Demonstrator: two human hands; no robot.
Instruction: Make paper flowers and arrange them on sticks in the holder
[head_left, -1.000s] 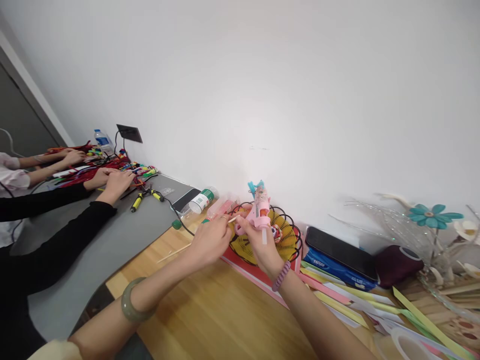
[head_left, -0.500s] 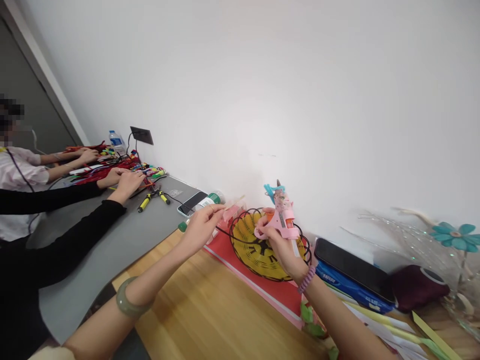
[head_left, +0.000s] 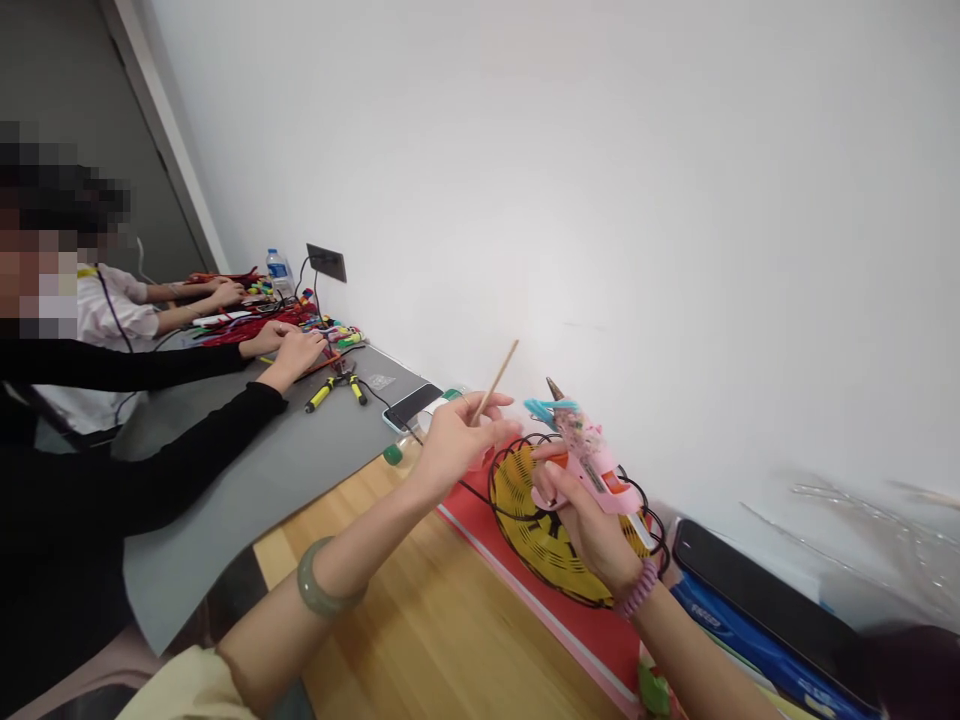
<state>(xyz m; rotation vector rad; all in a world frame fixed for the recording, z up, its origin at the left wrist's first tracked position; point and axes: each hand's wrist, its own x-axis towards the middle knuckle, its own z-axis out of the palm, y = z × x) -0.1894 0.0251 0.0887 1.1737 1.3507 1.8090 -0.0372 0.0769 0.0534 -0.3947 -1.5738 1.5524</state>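
My left hand (head_left: 466, 435) pinches a thin wooden stick (head_left: 498, 378), which points up and to the right. To its right, my right hand (head_left: 589, 520) is wrapped round a pink hot glue gun (head_left: 600, 470); the metal nozzle is aimed up and to the left. Something bright blue and fuzzy (head_left: 551, 409) clings near the nozzle, and a clear glue stick (head_left: 643, 530) sticks out at the back. A gap separates the stick from the nozzle. Below the glue gun lies a round yellow and black woven tray (head_left: 517, 545) on a red sheet (head_left: 592, 640).
A phone (head_left: 414, 405) and a green-capped bottle (head_left: 401, 450) lie left of my hands. Yellow-handled pliers (head_left: 335, 390) rest on the grey table (head_left: 300, 470). Two co-workers' hands (head_left: 294, 352) handle craft pieces beyond. A blue pack (head_left: 750, 640) with a black phone (head_left: 772, 600) sits at right.
The stick has swung more upright in my left hand. The glue gun has tilted further left. The whole view has shifted, so things appear further right.
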